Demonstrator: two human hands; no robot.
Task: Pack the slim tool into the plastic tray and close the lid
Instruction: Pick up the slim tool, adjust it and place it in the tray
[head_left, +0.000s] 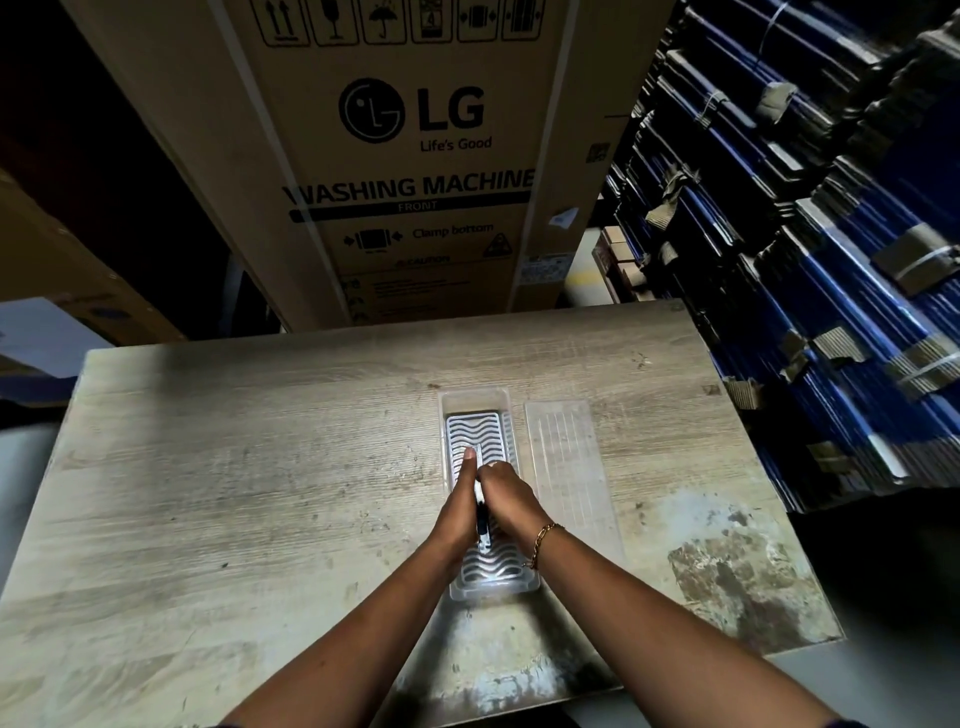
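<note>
Two hands are pressing together over a clear tray on a worn wooden table.

A tall cardboard box (395, 156) printed LG WASHING MACHINE is standing behind the table (234, 467); stacks of blue-edged flat cartons (810, 249) are leaning at the right; the plastic tray (480, 431), with its wavy white insert, is lying lengthwise mid-table; the clear lid (569, 467) is lying flat just beside it on the right, so the tray is sitting uncovered; the left hand (460, 512) and right hand (506, 501) are closing side by side on the slim tool (481, 512), dark and narrow, over the tray's middle, fingers curling around it; a gold bracelet (543, 543) is hanging at the right wrist.
</note>
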